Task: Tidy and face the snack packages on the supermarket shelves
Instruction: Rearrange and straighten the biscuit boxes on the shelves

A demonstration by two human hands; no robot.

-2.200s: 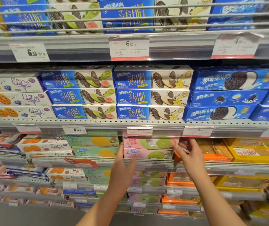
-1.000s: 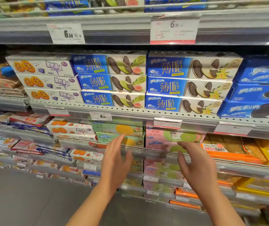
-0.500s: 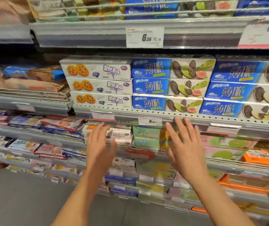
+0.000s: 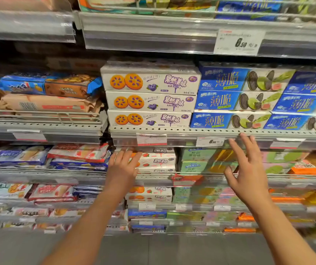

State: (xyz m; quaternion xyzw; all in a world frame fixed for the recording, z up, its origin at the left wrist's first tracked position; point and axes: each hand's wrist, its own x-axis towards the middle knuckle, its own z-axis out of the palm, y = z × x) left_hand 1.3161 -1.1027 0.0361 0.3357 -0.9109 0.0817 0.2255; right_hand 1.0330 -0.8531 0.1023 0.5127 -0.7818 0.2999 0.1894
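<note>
Hidden/blurred bits
Left hand covers the white boxes' left ends; bottom shelves blurred; blue boxes cut off right.

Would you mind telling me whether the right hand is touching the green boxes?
Apart: the head view shows the right hand open and raised before the green boxes.

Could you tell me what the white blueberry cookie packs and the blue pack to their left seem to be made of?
White blueberry cookie packs: probably printed cardboard, given flat faces, sharp edges and a neat stack. Blue pack: likely glossy plastic film, given its crinkled, pillowy shape.
</note>
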